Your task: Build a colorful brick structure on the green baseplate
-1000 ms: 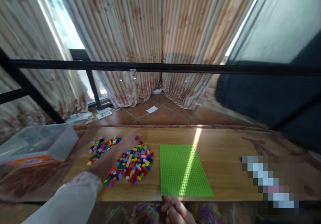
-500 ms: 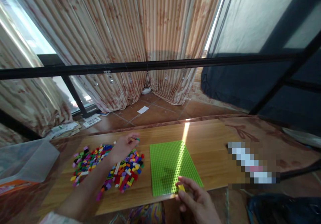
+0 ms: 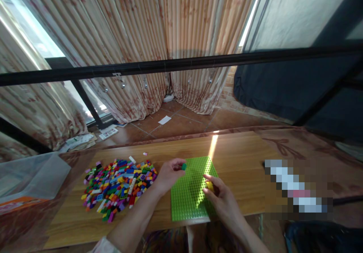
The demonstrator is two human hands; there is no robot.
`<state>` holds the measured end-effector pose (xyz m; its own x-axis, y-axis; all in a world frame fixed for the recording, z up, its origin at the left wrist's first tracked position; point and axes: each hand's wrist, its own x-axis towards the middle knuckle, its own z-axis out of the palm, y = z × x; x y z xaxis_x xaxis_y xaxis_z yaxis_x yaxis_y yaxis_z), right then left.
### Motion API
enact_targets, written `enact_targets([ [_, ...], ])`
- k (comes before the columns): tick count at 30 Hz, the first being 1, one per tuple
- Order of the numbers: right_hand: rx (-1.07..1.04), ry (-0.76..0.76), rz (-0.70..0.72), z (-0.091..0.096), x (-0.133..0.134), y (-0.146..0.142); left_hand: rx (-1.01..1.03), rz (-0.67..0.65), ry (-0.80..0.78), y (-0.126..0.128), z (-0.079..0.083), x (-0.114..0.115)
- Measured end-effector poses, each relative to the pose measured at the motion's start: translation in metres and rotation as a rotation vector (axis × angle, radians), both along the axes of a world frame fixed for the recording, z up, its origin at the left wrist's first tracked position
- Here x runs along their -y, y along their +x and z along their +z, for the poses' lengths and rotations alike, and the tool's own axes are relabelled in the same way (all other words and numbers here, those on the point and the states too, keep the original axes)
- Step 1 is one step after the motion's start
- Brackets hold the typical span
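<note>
A lime green studded baseplate [image 3: 184, 204] lies on the wooden table in front of me. Over its upper left edge is my left hand [image 3: 170, 173], closed, pinching a small dark green brick [image 3: 184, 166] at the fingertips. My right hand [image 3: 219, 194] is above the plate's right side, its fingers curled around a yellow brick [image 3: 209, 186]. The two hands face each other with a gap between them. To the left of the plate spreads a pile of mixed coloured bricks [image 3: 119, 185].
The wooden table [image 3: 241, 162] carries the plate and the pile. At the far left stands a clear plastic bin [image 3: 34, 177] with an orange band. A black metal rail [image 3: 159, 64] crosses beyond the table, before patterned curtains. A blurred-out object [image 3: 295, 188] lies at right.
My left hand has moved right from the brick pile to the baseplate, carrying the green brick. My right hand has risen further over the plate with the yellow brick.
</note>
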<state>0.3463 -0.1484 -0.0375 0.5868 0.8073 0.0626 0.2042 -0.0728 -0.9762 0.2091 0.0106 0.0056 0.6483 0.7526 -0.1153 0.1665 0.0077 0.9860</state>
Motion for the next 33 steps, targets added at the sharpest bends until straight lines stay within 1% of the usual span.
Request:
enact_targets([
  [2, 0.142, -0.027, 0.033, 0.004, -0.011, 0.008, -0.028, -0.011, 0.029, 0.005, -0.004, -0.001],
  [4, 0.268, -0.064, 0.077, 0.01, -0.023, 0.015, -0.084, -0.04, 0.106, 0.008, -0.007, -0.001],
  [5, 0.332, -0.081, 0.097, 0.012, -0.029, 0.019, -0.126, -0.058, 0.174, 0.01, -0.008, -0.002],
  [7, 0.477, -0.095, 0.128, 0.016, -0.04, 0.024, -0.227, -0.085, 0.36, 0.012, -0.008, -0.002],
  [9, 0.637, -0.07, 0.167, 0.019, -0.051, 0.029, -0.318, -0.11, 0.56, 0.014, -0.008, -0.001],
  [10, 0.707, -0.043, 0.194, 0.019, -0.056, 0.031, -0.354, -0.13, 0.639, 0.015, -0.008, -0.001],
  [12, 0.814, 0.019, 0.262, 0.017, -0.067, 0.034, -0.404, -0.174, 0.741, 0.018, -0.008, -0.001],
  [14, 0.871, 0.049, 0.308, 0.012, -0.077, 0.036, -0.439, -0.207, 0.806, 0.022, -0.009, -0.002],
  [16, 0.88, 0.054, 0.325, 0.005, -0.084, 0.036, -0.466, -0.216, 0.852, 0.025, -0.012, -0.004],
  [18, 0.85, 0.066, 0.314, -0.003, -0.087, 0.036, -0.469, -0.209, 0.871, 0.027, -0.017, -0.005],
  [20, 0.81, 0.102, 0.27, -0.012, -0.087, 0.037, -0.447, -0.173, 0.873, 0.028, -0.024, -0.004],
  [24, 0.754, 0.171, 0.176, -0.024, -0.084, 0.041, -0.394, -0.035, 0.84, 0.025, -0.037, 0.001],
  [27, 0.74, 0.173, 0.173, -0.026, -0.085, 0.044, -0.343, 0.051, 0.765, 0.024, -0.041, 0.006],
  [30, 0.736, 0.154, 0.179, -0.026, -0.088, 0.046, -0.292, 0.1, 0.683, 0.025, -0.041, 0.008],
  [33, 0.73, 0.132, 0.174, -0.026, -0.092, 0.046, -0.276, 0.136, 0.64, 0.027, -0.042, 0.007],
])
